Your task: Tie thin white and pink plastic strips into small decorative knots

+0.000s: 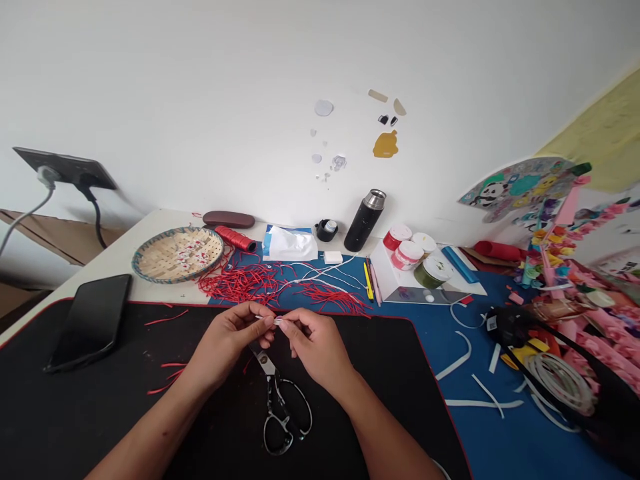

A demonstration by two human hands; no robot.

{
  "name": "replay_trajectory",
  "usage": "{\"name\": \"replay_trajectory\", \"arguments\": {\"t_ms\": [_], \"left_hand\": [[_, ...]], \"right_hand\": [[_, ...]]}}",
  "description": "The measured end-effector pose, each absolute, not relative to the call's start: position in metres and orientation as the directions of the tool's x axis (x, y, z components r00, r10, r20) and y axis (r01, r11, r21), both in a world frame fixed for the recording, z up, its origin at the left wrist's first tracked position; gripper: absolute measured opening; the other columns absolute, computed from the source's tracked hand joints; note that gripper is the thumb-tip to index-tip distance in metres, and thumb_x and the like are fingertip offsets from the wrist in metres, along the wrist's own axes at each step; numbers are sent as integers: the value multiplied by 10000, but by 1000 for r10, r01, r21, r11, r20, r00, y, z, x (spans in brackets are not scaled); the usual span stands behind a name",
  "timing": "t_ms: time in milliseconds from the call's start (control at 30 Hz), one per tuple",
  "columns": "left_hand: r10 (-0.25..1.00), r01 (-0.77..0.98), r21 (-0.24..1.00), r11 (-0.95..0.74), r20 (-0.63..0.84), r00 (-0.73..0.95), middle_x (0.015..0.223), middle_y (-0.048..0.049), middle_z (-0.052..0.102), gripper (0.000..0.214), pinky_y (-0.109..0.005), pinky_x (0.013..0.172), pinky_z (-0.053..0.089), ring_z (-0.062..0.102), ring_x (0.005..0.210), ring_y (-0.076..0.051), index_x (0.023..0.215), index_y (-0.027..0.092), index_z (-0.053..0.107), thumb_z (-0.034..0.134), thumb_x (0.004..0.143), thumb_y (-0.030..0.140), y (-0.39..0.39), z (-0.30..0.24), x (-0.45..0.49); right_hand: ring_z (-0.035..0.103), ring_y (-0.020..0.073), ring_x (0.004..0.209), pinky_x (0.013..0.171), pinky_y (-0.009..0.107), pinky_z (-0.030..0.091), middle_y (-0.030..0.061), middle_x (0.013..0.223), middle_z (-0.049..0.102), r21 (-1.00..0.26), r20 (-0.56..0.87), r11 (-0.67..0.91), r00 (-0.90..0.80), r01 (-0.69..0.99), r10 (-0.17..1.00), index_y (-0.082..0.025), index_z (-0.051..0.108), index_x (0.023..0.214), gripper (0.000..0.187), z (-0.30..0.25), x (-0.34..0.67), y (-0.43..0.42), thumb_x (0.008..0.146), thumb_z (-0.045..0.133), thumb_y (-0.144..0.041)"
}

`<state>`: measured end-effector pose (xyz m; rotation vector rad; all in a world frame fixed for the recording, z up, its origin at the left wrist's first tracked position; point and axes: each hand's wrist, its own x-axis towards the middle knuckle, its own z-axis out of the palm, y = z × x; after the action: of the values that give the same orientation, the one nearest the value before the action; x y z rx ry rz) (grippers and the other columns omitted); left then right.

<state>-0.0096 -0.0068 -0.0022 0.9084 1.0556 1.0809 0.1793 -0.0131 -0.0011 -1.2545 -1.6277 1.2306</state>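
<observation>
From here I read a thin white strip (pixel 267 319) against a black, red-edged desk mat (pixel 400 400), with tangled red cords (pixel 240 283) just past the mat's far edge. Along the table's far edge I make out a tan woven basket (pixel 155 261) flecked with red and white and a black flask with a silver top (pixel 360 223). To the right, loose white strips (pixel 480 403) lie on a blue mat (pixel 480 440).

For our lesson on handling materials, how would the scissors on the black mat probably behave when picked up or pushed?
The scissors look mostly metal, so they are probably stiff and fairly heavy for their size. Lying flat on the black mat, they seem unlikely to roll or tip.
</observation>
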Motion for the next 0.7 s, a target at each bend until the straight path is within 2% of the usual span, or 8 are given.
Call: {"name": "replay_trajectory", "arguments": {"t_ms": [233,333,500,600,700], "left_hand": [[960,-371,886,277,-273,63,661,-26,743,333,-220,562,531,650,581,-132,731,156,813,1024,610,384,-8,-2,-5],[953,-429,855,293,-297,60,667,-27,747,352,-208,552,528,647,580,-126,720,154,814,1044,575,379,-8,-1,-4],[953,-429,856,290,-299,46,656,-30,751,401,-187,552,524,648,572,-116,711,150,819,1068,520,399,-7,1,-5],[953,-437,854,283,-303,25,630,-32,744,413,-181,542,511,634,555,-111,697,152,815,1070,509,416,-5,3,-5],[948,-433,853,291,-319,9,626,-36,742,429,-182,530,502,629,548,-114,685,151,814,1074,485,427,-4,4,-6]], "right_hand": [[589,140,558,573,246,439,-21,641,643,-949,44,121,-258,292,965,-225,823,1026,247,3,181,-10,1021,624,-372],[574,131,542,571,240,441,-29,608,613,-978,2,59,-272,200,962,-206,830,1041,282,1,182,-9,1024,615,-387],[546,114,505,547,227,435,-39,585,588,-997,-52,-35,-251,73,966,-168,812,1007,305,-6,183,-4,1002,648,-425],[558,115,507,546,228,448,-34,602,593,-996,-28,-13,-184,85,983,-161,800,1002,314,-7,186,-1,1010,635,-428],[604,123,560,569,237,487,-4,730,657,-990,41,59,-134,132,990,-181,796,1101,287,-6,189,-1,1005,642,-403]]}}
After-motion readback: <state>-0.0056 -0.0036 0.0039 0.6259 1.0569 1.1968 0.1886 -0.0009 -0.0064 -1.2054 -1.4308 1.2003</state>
